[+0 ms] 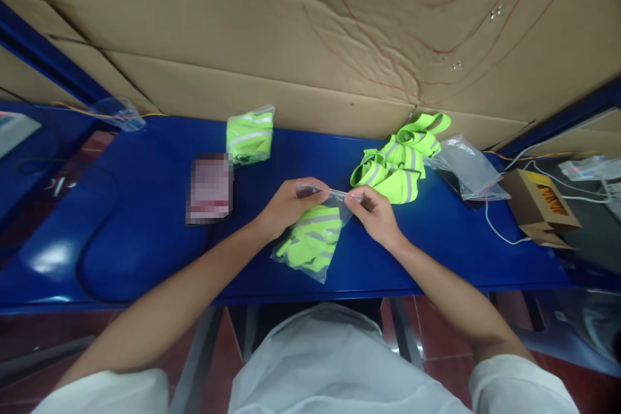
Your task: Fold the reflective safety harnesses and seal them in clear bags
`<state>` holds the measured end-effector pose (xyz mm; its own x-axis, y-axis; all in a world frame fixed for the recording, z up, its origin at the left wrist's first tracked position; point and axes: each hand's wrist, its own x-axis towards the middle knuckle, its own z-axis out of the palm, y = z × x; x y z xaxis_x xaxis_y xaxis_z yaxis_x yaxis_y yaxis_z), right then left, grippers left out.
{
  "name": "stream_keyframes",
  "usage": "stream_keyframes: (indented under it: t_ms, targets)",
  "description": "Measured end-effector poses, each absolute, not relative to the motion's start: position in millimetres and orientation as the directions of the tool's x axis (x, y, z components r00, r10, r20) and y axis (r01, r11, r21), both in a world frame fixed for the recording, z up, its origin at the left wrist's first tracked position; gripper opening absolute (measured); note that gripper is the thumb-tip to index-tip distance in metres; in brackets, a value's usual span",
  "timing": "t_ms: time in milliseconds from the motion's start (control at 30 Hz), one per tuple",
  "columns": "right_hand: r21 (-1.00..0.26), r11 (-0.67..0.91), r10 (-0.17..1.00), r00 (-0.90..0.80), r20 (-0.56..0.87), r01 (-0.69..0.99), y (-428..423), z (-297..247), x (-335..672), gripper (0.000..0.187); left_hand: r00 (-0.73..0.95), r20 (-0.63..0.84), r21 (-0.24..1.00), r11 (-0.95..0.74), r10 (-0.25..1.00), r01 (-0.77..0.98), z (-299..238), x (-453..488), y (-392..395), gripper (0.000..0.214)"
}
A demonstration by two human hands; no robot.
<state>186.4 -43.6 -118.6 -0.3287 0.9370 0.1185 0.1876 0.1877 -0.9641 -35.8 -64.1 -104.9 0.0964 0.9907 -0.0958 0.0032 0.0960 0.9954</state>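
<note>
A brown cardboard sheet [194,32] filled the twelve o'clock side, behind a blue table [436,239]. With the held bag as the hub of the dial, the left forearm came in from eight o'clock and the right from four, both stretched forward over the table's near edge.

A loose heap of lime straps [395,165] lay between one and two o'clock, near the right hand. The bag [310,236] itself hung from the grip on the six to seven o'clock side, its mouth uppermost and its body tilted, bottom toward seven. Lime strap with grey bands lay folded inside it. Whether its lower end rested on the table could not be told.

Past the heap, a box [543,204] stood at three and clear plastic [470,168] lay at two. A filled packet [251,137] sat at eleven.

The left hand [288,204] was at eleven o'clock, thumb laid along the near side of the mouth and pointing to three. The right hand [377,215] was at two, fingers curled, thumb and forefinger aimed at ten. Each was closed in a pinch on the bag's mouth, the thumb tips a little apart.
</note>
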Motion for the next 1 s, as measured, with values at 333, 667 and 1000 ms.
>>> stream_keyframes:
  t_ms: [333,667,1000]
  targets:
    - [-0.959,0.217,0.931,-0.333,0.147,0.184,-42,-116,188,0.035,0.069,-0.141,0.988,0.145,0.988,-0.055,-103,-37,-65,0.034]
    - [-0.967,0.18,0.937,-0.329,0.114,0.179,-41,-112,188,0.037,0.087,-0.067,0.998,0.068,0.994,-0.002,-100,-37,-68,0.036]
    - [-0.978,0.141,0.948,-0.307,0.089,0.152,-38,-106,197,0.032,0.034,-0.039,0.997,0.041,0.999,-0.064,-99,-38,-67,0.035]
